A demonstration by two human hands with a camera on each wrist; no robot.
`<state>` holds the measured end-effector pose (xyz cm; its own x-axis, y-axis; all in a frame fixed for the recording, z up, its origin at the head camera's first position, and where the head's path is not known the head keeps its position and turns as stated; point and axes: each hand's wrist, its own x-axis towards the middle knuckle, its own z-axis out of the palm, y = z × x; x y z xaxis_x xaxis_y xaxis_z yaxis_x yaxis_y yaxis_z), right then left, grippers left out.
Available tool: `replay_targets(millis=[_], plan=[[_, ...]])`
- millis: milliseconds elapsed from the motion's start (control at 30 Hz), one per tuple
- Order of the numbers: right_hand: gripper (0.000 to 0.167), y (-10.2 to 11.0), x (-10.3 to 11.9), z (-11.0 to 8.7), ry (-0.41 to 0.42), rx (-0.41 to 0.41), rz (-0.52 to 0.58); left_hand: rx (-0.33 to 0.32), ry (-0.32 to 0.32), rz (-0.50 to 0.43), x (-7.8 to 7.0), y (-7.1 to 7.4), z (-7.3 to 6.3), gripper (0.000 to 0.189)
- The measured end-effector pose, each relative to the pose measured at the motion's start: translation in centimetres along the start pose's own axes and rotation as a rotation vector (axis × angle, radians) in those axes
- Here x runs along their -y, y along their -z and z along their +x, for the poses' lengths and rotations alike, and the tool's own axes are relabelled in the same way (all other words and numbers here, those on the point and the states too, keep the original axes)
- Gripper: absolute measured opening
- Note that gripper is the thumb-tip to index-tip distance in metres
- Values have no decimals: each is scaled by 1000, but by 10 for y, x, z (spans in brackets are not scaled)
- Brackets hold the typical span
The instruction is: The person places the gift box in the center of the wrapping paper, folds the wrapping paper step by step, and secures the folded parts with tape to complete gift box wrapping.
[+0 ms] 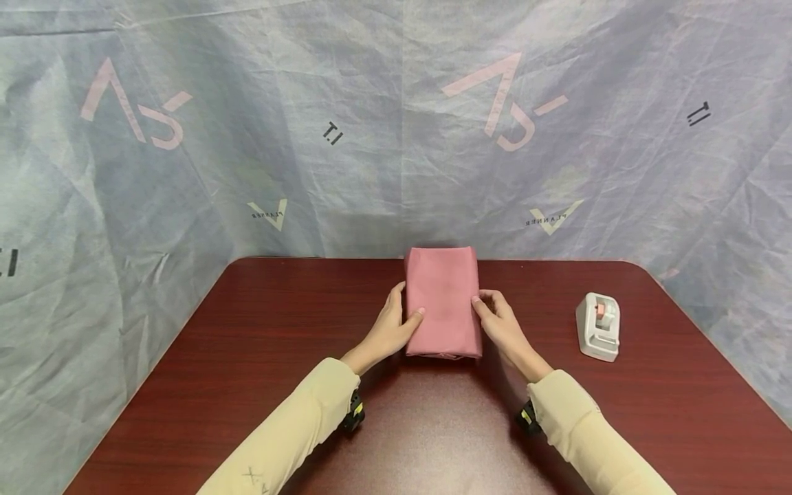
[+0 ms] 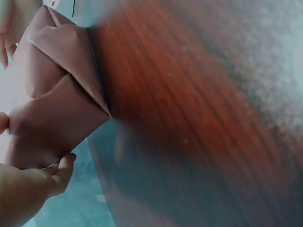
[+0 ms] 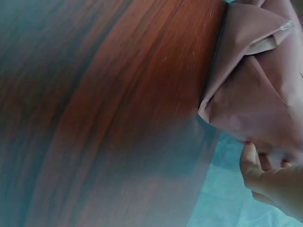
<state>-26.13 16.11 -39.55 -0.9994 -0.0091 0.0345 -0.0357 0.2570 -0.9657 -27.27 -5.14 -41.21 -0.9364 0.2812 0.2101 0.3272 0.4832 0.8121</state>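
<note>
A box-shaped package wrapped in pink paper (image 1: 443,299) is held between both hands over the far middle of the table. My left hand (image 1: 391,328) grips its left side, with the thumb on the upper face. On the opposite side my right hand (image 1: 504,330) grips the edge, its thumb near the top face. Folded paper flaps show on the near end of the package (image 2: 57,104) in the left wrist view. The right wrist view shows the same end of the package (image 3: 255,90), with creased, overlapping folds. Fingers behind the package are partly hidden.
A white tape dispenser (image 1: 599,327) stands on the right part of the dark red wooden table (image 1: 297,295). Grey printed fabric (image 1: 346,172) hangs behind the table and at both sides.
</note>
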Motion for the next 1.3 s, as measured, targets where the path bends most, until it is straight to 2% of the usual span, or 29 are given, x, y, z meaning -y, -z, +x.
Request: replay_targets(millis=[167,333,500,733,933,1067,1200,1300], plan=[[50,2,-1,-6,135,8,54,-56,-89,-56,-4,4,-5,75],[46,8,2,-13,233,35,-13,-86,-137,-15,-7,7,-13,88],[45,9,6,-24,276,69,-33,-62,-141,-8,-8,9,-20,96],[49,8,3,-36,342,129,24,-23,-165,-16,-8,13,-26,100],[54,15,1,-43,339,213,77,29,-139,-3,-11,16,-28,98],[64,19,4,-44,359,268,79,37,-109,-64,-16,16,-27,97],[75,18,9,-41,381,235,12,14,-147,-159,-21,15,-22,94],[79,13,10,-34,368,213,40,3,-159,-210,-23,14,-19,90]])
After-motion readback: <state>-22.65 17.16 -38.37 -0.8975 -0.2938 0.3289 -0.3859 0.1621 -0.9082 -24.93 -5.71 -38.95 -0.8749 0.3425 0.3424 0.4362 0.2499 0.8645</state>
